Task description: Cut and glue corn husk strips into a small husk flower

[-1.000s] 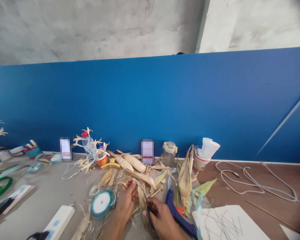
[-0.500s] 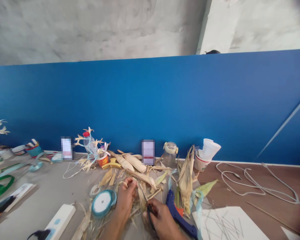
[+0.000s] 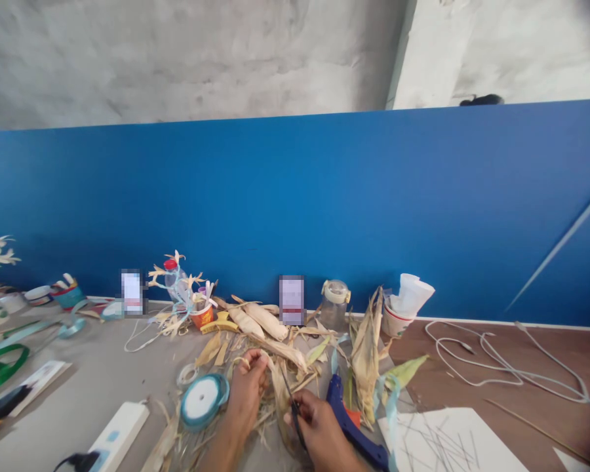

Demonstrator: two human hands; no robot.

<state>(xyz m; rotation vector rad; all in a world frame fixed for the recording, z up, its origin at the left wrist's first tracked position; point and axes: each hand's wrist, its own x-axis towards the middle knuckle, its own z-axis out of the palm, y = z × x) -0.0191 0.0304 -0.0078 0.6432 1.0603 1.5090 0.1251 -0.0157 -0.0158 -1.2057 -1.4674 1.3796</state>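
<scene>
My left hand [image 3: 248, 383] is closed in a pinch on a strip of dry corn husk [image 3: 278, 388], which hangs down to the right of its fingers. Black-handled scissors [image 3: 297, 421] are in my right hand [image 3: 319, 426], fingers wrapped round the handles. Their blades point up and lie close beside the husk strip; whether they touch it I cannot tell. To the left of my left wrist lies a spool of blue ribbon [image 3: 201, 398]. A dark blue glue gun [image 3: 347, 419] rests just right of my right hand.
Corn husks [image 3: 265, 321] and scraps cover the middle. A phone [image 3: 292, 300], lidded jar [image 3: 335, 307] and paper cup [image 3: 397, 321] stand by the blue partition [image 3: 275, 196]. A power strip [image 3: 120, 432] is front left; wires lie on white paper [image 3: 437, 436], with cables [image 3: 511, 373] behind.
The scissors have shifted slightly, their blades now nearer together and a bit right of my left fingers. My left hand stays put. A dark shape behind the partition moved right.
</scene>
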